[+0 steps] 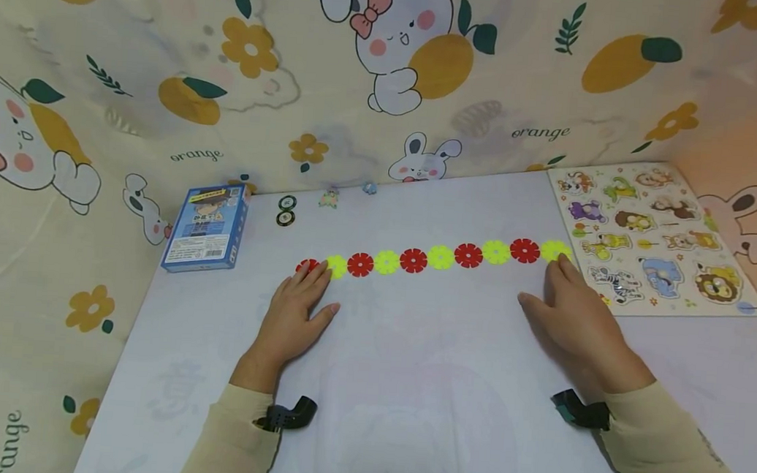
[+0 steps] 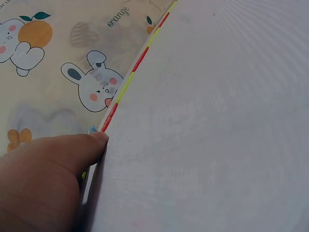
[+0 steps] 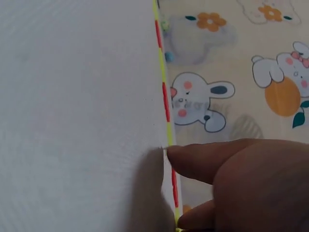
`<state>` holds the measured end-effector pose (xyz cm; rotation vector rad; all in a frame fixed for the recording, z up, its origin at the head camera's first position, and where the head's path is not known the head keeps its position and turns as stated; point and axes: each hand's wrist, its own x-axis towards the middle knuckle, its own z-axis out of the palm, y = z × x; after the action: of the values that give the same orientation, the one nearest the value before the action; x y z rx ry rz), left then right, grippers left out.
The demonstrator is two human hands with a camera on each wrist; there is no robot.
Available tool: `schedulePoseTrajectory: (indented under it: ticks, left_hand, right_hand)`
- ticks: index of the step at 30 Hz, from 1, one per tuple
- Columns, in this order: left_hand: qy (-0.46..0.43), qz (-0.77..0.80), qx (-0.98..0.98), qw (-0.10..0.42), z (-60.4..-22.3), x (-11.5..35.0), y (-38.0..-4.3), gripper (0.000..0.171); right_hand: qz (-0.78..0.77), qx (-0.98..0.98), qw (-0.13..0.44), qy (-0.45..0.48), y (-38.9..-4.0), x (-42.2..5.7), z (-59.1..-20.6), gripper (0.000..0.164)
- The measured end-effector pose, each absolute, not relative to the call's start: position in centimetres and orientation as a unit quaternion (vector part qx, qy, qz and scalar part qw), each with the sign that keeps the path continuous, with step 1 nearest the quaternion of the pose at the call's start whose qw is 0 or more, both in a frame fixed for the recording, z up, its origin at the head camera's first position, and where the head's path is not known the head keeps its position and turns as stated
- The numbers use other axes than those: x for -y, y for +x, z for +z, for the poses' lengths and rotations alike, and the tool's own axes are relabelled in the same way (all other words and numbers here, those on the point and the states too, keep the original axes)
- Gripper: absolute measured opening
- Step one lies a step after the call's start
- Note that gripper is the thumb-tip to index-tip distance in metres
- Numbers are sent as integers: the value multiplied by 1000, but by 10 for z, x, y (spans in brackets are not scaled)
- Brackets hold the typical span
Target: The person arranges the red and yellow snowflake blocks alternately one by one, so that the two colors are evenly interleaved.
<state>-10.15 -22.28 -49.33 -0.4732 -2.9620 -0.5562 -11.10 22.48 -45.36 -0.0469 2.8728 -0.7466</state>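
Note:
A row of flower-shaped plastic discs [image 1: 413,261], alternating red and yellow, lies flat across the white table. Its left end is under the fingertips of my left hand [image 1: 290,322], which partly cover a red disc [image 1: 307,267] and a yellow disc [image 1: 336,267]. At the other end, the fingertips of my right hand [image 1: 580,320] touch the last yellow disc [image 1: 554,249]. Both thumbs stick out to the side, away from the discs. Each wrist view sees the row nearly edge-on, as a thin red-and-yellow strip [image 2: 140,60] in the left one.
A blue box [image 1: 204,228] lies at the back left. Two round chips [image 1: 285,217] and small figures [image 1: 329,198] are near the back edge. An animal puzzle board [image 1: 658,241] lies at the right, close to my right hand. Patterned cloth [image 1: 254,125] hangs behind the table.

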Motion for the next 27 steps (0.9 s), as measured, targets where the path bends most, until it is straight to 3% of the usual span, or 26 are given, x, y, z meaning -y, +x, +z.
schedulePoseTrajectory:
  ticks: [8, 27]
  left_hand:
    - [-154, -181, 970, 45, -495, 223, -106, 68]
    - [-155, -182, 970, 40, -508, 224, -113, 67]
  right_hand:
    - [-210, -974, 76, -26, -117, -225, -461, 100]
    - [-213, -974, 64, -39, -126, -225, -473, 94]
